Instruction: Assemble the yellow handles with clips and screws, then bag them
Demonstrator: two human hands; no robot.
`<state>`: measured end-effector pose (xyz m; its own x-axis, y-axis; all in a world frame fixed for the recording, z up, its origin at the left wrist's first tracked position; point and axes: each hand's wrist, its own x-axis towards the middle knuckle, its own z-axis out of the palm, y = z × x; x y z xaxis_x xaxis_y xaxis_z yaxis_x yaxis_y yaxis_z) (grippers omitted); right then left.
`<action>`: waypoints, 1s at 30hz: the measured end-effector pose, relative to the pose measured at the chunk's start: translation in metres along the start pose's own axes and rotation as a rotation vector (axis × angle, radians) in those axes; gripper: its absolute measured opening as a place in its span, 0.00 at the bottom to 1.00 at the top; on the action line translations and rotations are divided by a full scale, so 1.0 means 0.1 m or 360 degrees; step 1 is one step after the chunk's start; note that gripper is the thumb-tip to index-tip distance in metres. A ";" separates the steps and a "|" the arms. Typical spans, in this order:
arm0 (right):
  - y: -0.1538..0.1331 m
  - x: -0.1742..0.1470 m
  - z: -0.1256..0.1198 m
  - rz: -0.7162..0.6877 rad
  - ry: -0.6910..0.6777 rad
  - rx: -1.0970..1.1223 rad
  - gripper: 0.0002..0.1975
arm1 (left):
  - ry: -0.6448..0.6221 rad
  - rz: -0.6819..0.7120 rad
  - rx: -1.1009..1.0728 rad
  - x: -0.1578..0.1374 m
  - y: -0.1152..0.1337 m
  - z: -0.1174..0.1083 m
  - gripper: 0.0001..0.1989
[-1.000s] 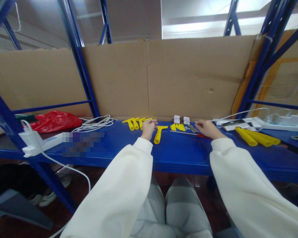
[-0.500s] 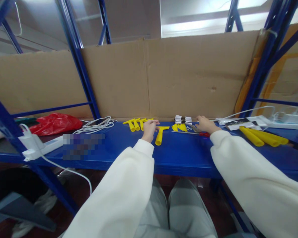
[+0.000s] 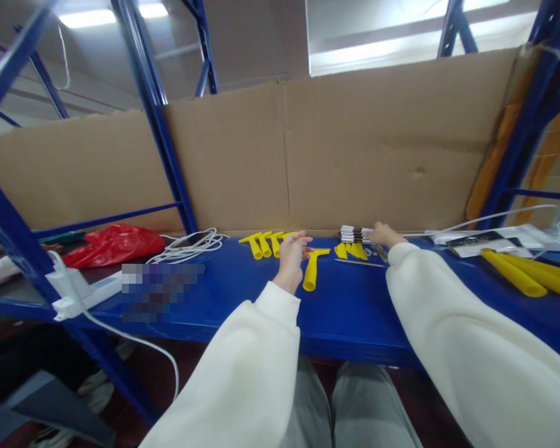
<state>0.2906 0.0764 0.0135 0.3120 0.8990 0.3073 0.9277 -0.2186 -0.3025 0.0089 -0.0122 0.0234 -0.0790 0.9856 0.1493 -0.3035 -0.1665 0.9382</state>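
My left hand is beside a yellow T-shaped scraper handle, its fingers stretched out to the right above the handle's crosspiece. I see nothing held in it. My right hand reaches to the right end of the small white packets, stacked with dark bands between them. Its fingertips are blurred against the stack, so a grip cannot be made out. In front of the packets lie several flat yellow pieces and a thin metal strip. A grey metal tool is partly hidden by my right sleeve.
More yellow T-shaped handles lie in a row to the left. Yellow tubes are at the right. A coiled white cable, red bag and power strip occupy the left. Cardboard backs the blue shelf.
My right hand has moved from beside the metal tool to the white packets. My left hand stays by the yellow handle, its fingers slightly shifted. The whole view has shifted a little.
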 end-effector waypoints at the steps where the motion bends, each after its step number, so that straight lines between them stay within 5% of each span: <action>1: -0.05 0.01 -0.01 0.0086 -0.0044 -0.0011 0.29 | 0.0014 -0.0014 -0.0016 0.00 0.00 0.00 0.17; 9: -0.32 0.09 0.01 0.0234 -0.0199 -0.0012 0.26 | -0.0017 -0.0040 -0.0096 -0.02 0.01 0.02 0.14; 16: -0.36 0.16 0.17 0.0464 -0.0071 0.0005 0.29 | -0.0069 -0.0006 -0.0072 0.00 -0.04 0.01 0.16; 30: -0.34 0.08 -0.11 0.0310 0.0275 0.0539 0.22 | -0.0012 -0.0008 0.0025 0.05 -0.06 -0.01 0.16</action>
<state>0.2641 0.0868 0.0359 0.5315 0.7699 0.3532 0.7375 -0.2154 -0.6401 0.0093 -0.0065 0.0186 -0.0701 0.9867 0.1469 -0.2891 -0.1611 0.9436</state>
